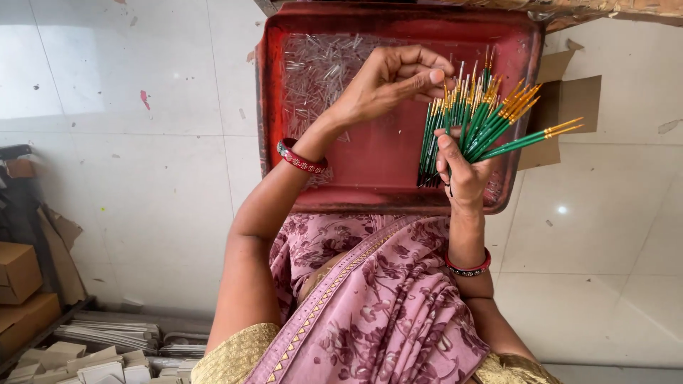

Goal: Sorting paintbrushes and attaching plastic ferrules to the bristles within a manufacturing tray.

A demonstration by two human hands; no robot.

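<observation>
pale glossy floor tiles (142, 178) fill the view, with a few scraps and marks on them. at the far left edge sit brown cardboard boxes (18, 274), and below them lie stacks of flat pale cards (107, 334) and loose cut pieces.

in the middle, a worn red tray (384, 178) rests against the person's lap, over a pink flowered cloth (377, 299). a heap of small clear tube-like caps (316, 71) lies in the tray's left part.

the left hand (388, 82) reaches across the tray from a wrist with a red patterned bangle (302, 160). its thumb and fingers are pressed together in a pinch at the tips of the brushes; whether something small sits between them is too fine to tell.

to the right, the right hand (466, 174) is closed round the lower ends of a fanned bundle of green-handled brushes (484, 121) with golden ferrules, thumb laid over the handles. the bundle stands above the tray's right side, and a few brushes stick out sideways beyond the rim. a torn piece of brown cardboard (569, 99) lies on the floor just right of the tray.
</observation>
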